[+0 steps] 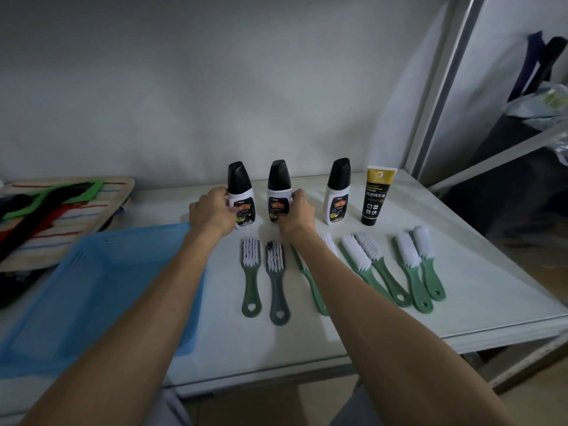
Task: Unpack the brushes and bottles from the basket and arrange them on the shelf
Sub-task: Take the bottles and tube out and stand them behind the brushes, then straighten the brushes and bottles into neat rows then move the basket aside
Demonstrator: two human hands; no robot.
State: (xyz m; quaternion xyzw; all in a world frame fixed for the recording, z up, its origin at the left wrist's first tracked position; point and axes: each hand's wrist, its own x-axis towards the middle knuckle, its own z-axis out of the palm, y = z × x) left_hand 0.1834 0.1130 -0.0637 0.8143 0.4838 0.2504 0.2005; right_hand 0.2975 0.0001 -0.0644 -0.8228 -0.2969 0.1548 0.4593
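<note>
- Left hand [212,212] is gripping the leftmost bottle [240,192], standing upright on the shelf [461,272].
- Right hand [296,215] is clasping the second bottle [278,187] beside it.
- Brushes [353,265] are lying in a row just in front of both hands; blue basket [92,287] is sitting left.

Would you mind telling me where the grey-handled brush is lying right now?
In the head view, the grey-handled brush lies flat on the shelf, second from the left in the brush row, beside the leftmost green brush and just left of the person's right forearm.
</note>
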